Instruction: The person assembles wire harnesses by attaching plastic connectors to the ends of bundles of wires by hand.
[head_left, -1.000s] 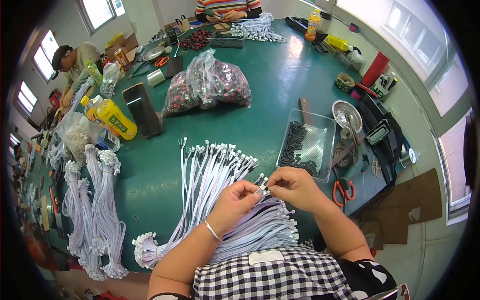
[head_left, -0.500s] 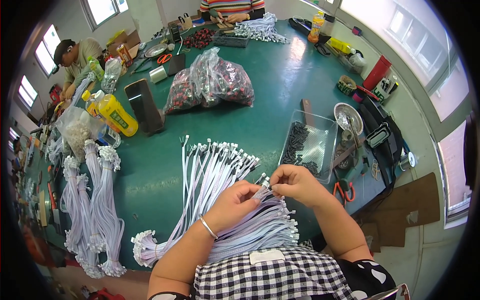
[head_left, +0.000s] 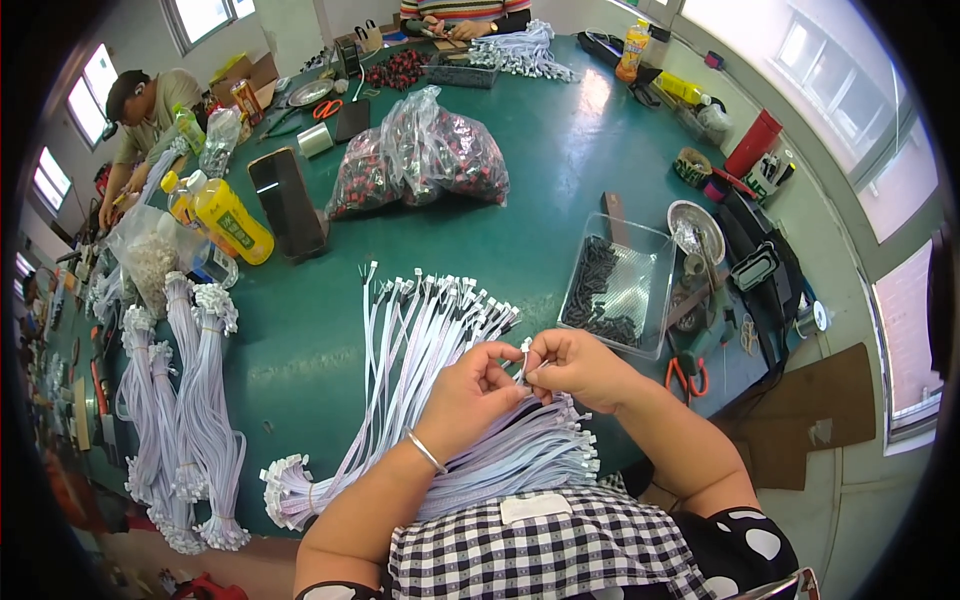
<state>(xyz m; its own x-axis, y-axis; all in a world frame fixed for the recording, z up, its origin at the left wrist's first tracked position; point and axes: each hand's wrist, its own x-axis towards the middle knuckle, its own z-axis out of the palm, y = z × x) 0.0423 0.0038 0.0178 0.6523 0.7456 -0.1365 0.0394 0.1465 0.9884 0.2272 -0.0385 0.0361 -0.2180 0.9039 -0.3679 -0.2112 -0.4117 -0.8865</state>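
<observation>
Close together over the cables, my two hands work at one thin cable end with a small white connector [head_left: 526,345]. My left hand [head_left: 470,397] is closed, its thumb and fingers pinching the cable from the left side. From the right, my right hand [head_left: 578,372] pinches the same end near the connector. Under and around my hands fans a large bundle of flat white cables [head_left: 400,370], with white connectors and some black sleeves at the tips. A clear plastic tray [head_left: 648,290] beyond my right hand holds many small black tubes [head_left: 592,285].
Tied cable bundles [head_left: 205,400] lie at the left, near yellow-drink bottles [head_left: 232,222] and a standing phone [head_left: 287,205]. Bags of red-and-black parts [head_left: 425,160] sit mid-table. Orange-handled pliers [head_left: 687,378] and a metal bowl [head_left: 697,235] are right. Two other people sit across the table.
Both hands have shifted slightly left and drawn closer together, and the cable end between them now stands more upright. My right fingers have moved onto it.
</observation>
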